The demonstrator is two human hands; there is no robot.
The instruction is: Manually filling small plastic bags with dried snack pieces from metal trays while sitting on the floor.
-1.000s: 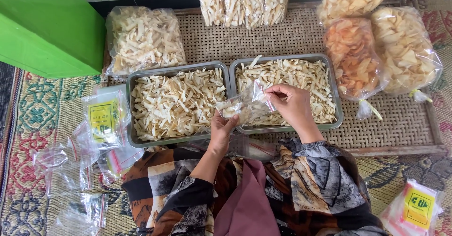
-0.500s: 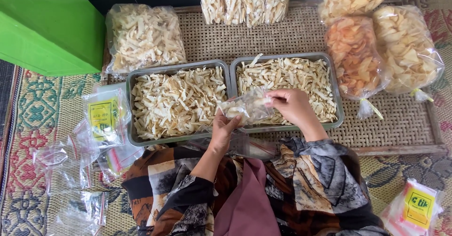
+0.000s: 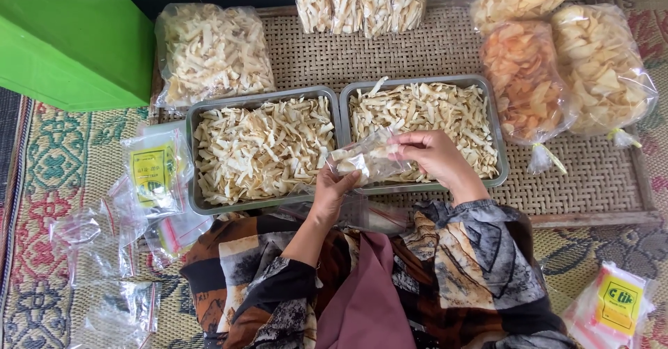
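My left hand (image 3: pixel 327 194) holds the lower end of a small clear plastic bag (image 3: pixel 365 160) partly filled with pale chips. My right hand (image 3: pixel 433 155) pinches the bag's open top edge. The bag hangs over the seam between two metal trays, the left tray (image 3: pixel 192 161) and the right tray (image 3: pixel 497 155), both heaped with pale strip-shaped chips.
A green box (image 3: pixel 69 39) stands at the back left. Large chip bags lie behind the trays: one pale (image 3: pixel 212 53), one orange (image 3: pixel 523 77), one yellowish (image 3: pixel 600 64). Small filled bags (image 3: pixel 358 2) line the back. Empty bags and yellow labels (image 3: pixel 149 171) lie left; more labels (image 3: pixel 616 302) lie right.
The bag's top has been lowered and folded closer to my right hand, which shifted slightly down and right. My left hand stays under the bag.
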